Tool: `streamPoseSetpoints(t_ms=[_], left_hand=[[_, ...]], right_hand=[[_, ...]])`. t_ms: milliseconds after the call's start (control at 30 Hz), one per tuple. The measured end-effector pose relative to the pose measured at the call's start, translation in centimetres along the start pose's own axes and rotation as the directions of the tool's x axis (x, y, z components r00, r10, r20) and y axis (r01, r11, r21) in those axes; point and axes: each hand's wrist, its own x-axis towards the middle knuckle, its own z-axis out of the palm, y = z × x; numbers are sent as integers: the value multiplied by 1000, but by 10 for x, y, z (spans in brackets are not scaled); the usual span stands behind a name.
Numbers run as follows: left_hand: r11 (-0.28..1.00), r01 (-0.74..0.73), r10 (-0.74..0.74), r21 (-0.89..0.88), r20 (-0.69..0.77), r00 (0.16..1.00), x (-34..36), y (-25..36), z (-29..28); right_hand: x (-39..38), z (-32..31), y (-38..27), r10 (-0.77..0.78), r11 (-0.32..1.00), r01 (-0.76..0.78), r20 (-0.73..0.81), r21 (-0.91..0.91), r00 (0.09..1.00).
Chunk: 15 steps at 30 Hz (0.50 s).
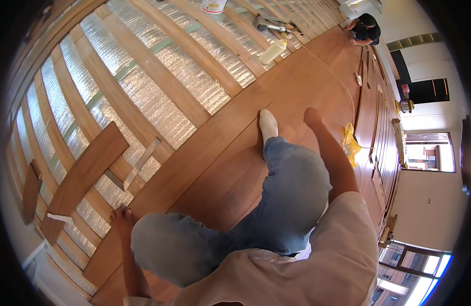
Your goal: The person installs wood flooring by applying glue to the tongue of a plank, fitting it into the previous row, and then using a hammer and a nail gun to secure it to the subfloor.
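My left hand [122,222] lies on the edge of the reddish-brown wooden floorboards [215,153], fingers apart, beside the open battens. My right hand [312,117] rests on the laid boards to the right of my socked foot [268,124]; its fingers are hidden, so I cannot tell how they are bent. Past my left hand, a loose floorboard [87,176] lies slanted across the wooden battens [159,86]. Near that board's end is a metal bar-like tool [142,162], lying over a batten.
Silver foil sheeting [143,92] shows between the battens. A pale bottle [272,52], a hammer-like tool [271,24] and a white bucket [213,6] stand or lie ahead. A yellow plastic bag [350,145] and stacked boards [380,127] are at right. Another person [365,30] crouches at far right.
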Motion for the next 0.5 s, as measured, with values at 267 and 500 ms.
streamPoseSetpoints(t_ms=[267,500], left_hand=[[919,-309,273,246,170,947,17,-18,9],[938,344,-342,40,247,906,8,40,-33]], right_hand=[[103,-7,48,45,979,-68,120,194,992],[244,-2,65,161,865,-181,83,468,983]])
